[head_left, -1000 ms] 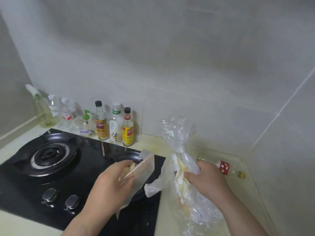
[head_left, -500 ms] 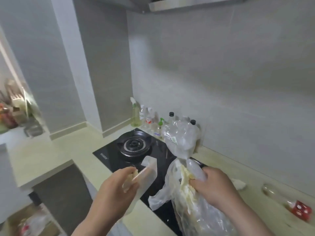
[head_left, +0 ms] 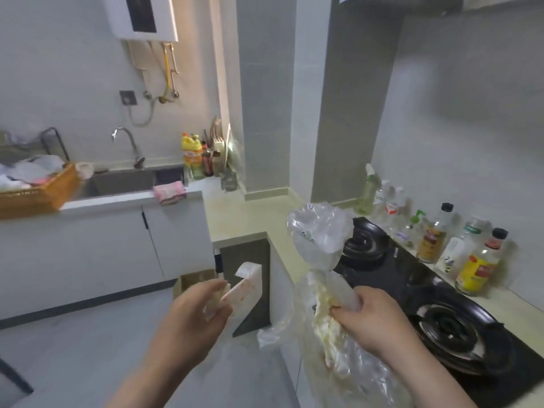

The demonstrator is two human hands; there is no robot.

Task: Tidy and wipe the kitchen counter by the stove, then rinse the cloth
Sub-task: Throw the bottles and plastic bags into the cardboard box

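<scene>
Grey-tiled kitchen, swung well round to the left since half a second ago: sink (head_left: 123, 181), tap (head_left: 125, 142) and wall heater (head_left: 141, 17) now in view, none of them seen before. Pink cloth (head_left: 169, 192) draped over the front edge of the sink desk, well apart from both hands. Wicker basket (head_left: 38, 192) at far left, heaped with pale things. Pale desk (head_left: 250, 213) running along to the black stove (head_left: 441, 304), now pushed to the right of the picture. Row of bottles (head_left: 435, 240) against the wall behind the stove, upright, as before.

Left hand (head_left: 194, 316) out over the floor, grip closed on a small flat plastic packet (head_left: 244, 285), white top edge sticking up past the fingers; same hold as earlier. Right hand (head_left: 379, 319) at the stove's near edge, grip clenched round the neck of a clear plastic bag (head_left: 321, 231), the upper part ballooned above the fist, the rest hanging below. Yellowish-white matter inside, possibly food scraps, too blurred to say. Cardboard box (head_left: 194, 279) on the floor beyond the left hand.
</scene>
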